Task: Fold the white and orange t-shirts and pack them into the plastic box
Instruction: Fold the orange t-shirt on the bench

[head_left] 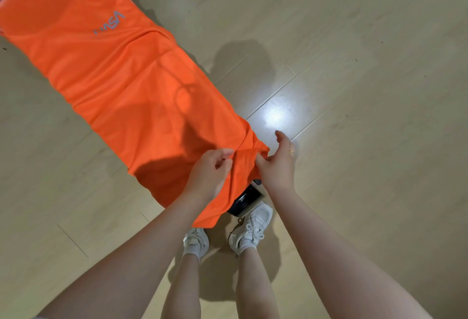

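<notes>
The orange t-shirt [121,85], with a grey logo near its far end, stretches from the upper left corner down to my hands above the floor. It is folded into a long narrow strip. My left hand [211,169] pinches the near edge of the cloth between thumb and fingers. Close beside it, my right hand [277,164] grips the bunched near corner. The near end hangs down in front of my legs. Neither the white t-shirt nor the plastic box is in view.
Pale wooden floor [354,65] lies all around, with a bright light glare right of the shirt. My feet in white sneakers [250,227] stand below the hands. A small dark object [244,199] lies on the floor by my right foot, partly under the cloth.
</notes>
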